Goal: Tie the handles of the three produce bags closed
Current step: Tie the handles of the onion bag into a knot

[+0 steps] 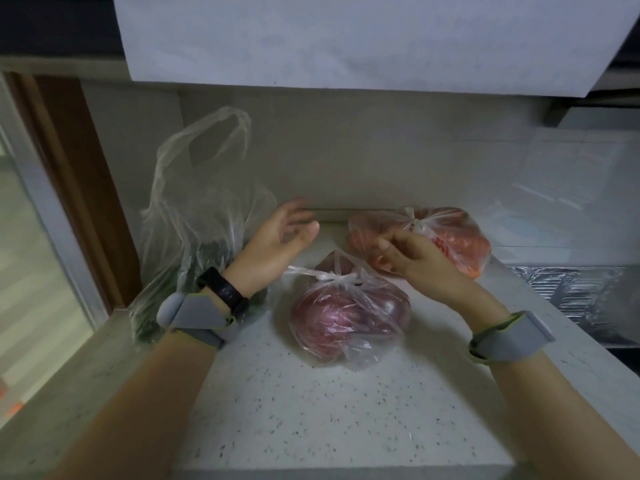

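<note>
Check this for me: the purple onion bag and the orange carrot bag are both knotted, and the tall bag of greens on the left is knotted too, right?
Not quite. The head view shows the purple bag and the orange bag knotted, but the tall bag of greens on the left is not: its handles stand open and untied. Neither the left hand nor the right hand grips it.

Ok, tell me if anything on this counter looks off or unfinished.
Nothing is spilled or torn. The one odd thing out is the clear bag of greens at the left against the wall: its handles stand open and untied, while the purple produce bag and the orange produce bag are both knotted shut.
</note>
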The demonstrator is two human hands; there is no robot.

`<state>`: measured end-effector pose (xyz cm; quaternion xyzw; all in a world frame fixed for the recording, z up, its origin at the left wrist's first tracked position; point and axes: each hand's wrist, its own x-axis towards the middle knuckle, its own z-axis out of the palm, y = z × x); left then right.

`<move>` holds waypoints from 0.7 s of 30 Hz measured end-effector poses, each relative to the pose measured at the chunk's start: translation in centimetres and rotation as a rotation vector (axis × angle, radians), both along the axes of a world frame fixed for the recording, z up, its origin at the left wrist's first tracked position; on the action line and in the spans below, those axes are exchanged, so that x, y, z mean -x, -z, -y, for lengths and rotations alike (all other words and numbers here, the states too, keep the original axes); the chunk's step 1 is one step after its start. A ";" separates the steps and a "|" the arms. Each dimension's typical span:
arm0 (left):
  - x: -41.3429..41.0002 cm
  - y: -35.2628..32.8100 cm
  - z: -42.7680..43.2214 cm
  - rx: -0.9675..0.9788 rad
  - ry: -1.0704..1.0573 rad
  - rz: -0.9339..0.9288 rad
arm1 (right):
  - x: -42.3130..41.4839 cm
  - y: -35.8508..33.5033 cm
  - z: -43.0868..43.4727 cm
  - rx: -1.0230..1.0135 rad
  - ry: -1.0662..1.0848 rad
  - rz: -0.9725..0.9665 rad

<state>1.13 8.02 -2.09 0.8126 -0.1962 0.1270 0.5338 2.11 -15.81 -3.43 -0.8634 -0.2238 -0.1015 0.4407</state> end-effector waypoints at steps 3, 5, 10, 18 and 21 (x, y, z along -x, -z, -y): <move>2.2 0.2 -0.2 -0.154 0.003 -0.083 | 1.7 0.6 0.6 0.105 -0.064 -0.051; 3.8 0.8 -0.3 -0.381 0.071 -0.175 | 3.1 0.9 0.9 0.217 -0.175 -0.152; 4.1 2.7 0.5 -0.557 0.080 -0.160 | 4.0 2.2 -0.1 0.317 -0.263 -0.091; 2.5 4.8 0.9 -0.371 0.115 -0.095 | 2.4 3.8 -1.2 0.378 -0.128 0.103; 0.8 4.8 0.8 -0.466 0.007 -0.068 | 0.5 3.6 -2.1 0.415 -0.086 0.102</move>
